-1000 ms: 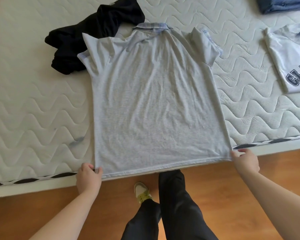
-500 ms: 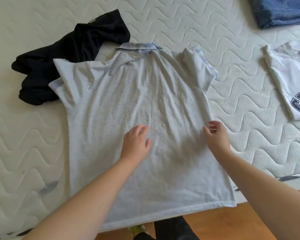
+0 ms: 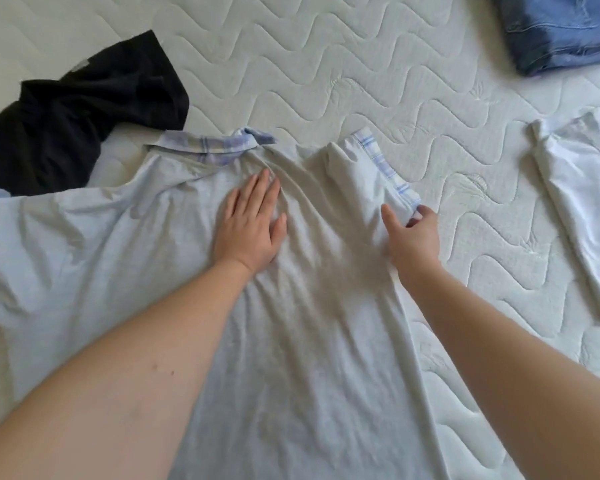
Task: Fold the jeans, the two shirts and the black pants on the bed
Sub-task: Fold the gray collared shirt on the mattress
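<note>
shirt: grey polo [image 3: 291, 306], spread back-up on bed [image 3: 326, 64], collar far, centre of view.
step: sleeve fold judged in hand; jeans [image 3: 561, 26] seen folded far right, 2nd shirt [image 3: 582, 209] folded at right, pants [image 3: 66, 116] lying bunched far left.
next: rt sleeve prob. to be lifted & laid inward over the back; body to be kept pinned flat.
L hand [image 3: 250, 226]: laid palm-down below collar, fingers straight, close together.
R hand [image 3: 413, 233]: sleeve hem pinched betw. thumb & fingers, arm reached fwd.
</note>
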Available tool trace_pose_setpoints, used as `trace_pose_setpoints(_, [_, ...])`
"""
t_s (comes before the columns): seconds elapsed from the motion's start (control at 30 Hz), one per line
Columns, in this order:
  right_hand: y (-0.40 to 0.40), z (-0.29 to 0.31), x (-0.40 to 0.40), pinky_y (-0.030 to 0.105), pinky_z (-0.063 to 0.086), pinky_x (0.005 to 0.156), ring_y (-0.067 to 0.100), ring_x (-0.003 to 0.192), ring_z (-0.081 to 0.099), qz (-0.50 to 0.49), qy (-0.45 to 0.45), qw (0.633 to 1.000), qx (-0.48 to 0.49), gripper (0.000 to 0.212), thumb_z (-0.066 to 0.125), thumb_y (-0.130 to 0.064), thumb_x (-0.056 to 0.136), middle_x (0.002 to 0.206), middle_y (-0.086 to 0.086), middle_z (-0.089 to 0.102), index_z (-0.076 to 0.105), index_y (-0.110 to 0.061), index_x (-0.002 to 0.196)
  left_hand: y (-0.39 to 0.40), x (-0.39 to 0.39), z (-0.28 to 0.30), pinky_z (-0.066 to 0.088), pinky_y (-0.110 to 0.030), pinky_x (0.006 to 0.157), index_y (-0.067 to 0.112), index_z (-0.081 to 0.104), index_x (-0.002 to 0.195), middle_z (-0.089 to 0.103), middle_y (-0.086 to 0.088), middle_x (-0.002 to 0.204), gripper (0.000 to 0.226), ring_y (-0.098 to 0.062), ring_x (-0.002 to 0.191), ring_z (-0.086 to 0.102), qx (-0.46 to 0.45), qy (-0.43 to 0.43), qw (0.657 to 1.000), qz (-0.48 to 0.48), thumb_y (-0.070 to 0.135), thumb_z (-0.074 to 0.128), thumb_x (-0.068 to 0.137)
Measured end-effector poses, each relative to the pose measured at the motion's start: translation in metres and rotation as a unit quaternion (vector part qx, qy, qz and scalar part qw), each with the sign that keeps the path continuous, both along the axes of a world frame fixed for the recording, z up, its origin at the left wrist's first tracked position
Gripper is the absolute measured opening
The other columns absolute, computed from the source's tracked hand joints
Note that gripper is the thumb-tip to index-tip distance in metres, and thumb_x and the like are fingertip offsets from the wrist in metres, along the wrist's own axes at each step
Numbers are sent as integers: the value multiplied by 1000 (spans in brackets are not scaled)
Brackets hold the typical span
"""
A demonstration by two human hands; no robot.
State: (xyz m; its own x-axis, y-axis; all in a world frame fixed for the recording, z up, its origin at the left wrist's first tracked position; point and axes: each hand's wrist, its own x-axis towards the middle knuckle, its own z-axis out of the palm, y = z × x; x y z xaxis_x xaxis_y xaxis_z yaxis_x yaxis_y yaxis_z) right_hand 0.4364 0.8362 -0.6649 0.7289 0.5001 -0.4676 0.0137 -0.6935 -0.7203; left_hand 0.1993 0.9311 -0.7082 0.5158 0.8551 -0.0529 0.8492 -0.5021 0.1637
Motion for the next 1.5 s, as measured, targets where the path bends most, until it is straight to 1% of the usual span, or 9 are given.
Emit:
trace_pose_setpoints(0.27, [19,11,-4,32,40,61,16,68,53,-37,23,998,-38,26,66,-37,89,75,-1,57,58,-12,89,4,-1,-8,20,-48,119,16,29,154,19,-3,163,65,-20,151,16,-15,24,999,-16,43,27,95])
trace_pose_setpoints(0.4, [-3,17,14,33,36,62,14,65,42,-101,36,994,-5,28,66,-31,90,72,3,48,58,-4,86,6,-3,-9,22,-49,118,16,29,154,21,-5,163,60,-22,150,19,-10,20,1000,-22,38,24,99])
trace_pose_setpoints(0.63, [-47,16,40,33,36,64,18,68,42,-220,35,975,-27,29,74,-24,84,72,0,47,47,-21,75,6,-5,-14,21,-51,118,23,35,152,26,-7,161,57,-25,149,21,18,-4,999,-35,40,30,97])
trace_pose_setpoints(0.73, [-41,22,40,28,44,74,18,82,55,-296,-19,954,-34,19,69,-18,84,88,-5,57,56,-19,98,7,-5,-14,20,-52,118,25,36,152,26,-7,161,57,-26,150,20,20,-10,999,-43,41,32,97])
trace_pose_setpoints(0.93, [30,34,11,35,41,102,12,111,53,71,-192,976,69,29,62,-17,92,116,-7,57,57,-17,121,7,-5,-15,18,-52,118,27,34,152,25,-6,161,59,-26,150,18,11,-13,999,-43,42,34,95])
trace_pose_setpoints(1.13, [115,13,-22,38,19,112,24,128,43,437,-294,850,-10,48,60,-42,93,131,-1,57,50,-24,136,7,-7,-17,17,-50,119,28,30,154,20,-4,163,60,-23,151,15,6,-3,999,-45,46,30,96])
trace_pose_setpoints(1.23, [133,12,-10,41,31,97,30,111,51,482,-344,793,-140,38,57,-48,93,112,6,63,62,-19,116,6,-7,-18,16,-50,119,27,30,154,20,-3,163,60,-22,151,14,4,-18,999,-43,47,28,97])
trace_pose_setpoints(1.37, [130,30,6,35,30,73,28,79,48,454,-341,808,-156,41,48,-53,97,81,6,55,57,-13,92,7,-7,-15,14,-49,120,28,28,155,16,-1,164,61,-20,152,11,-6,-15,999,-47,49,24,98])
trace_pose_setpoints(1.5, [115,38,19,38,32,81,30,91,53,498,-330,780,-185,41,46,-54,97,79,2,54,53,-16,84,9,-7,-2,24,-48,117,26,39,149,29,-2,160,55,-19,148,24,-42,-66,996,-35,46,22,100])
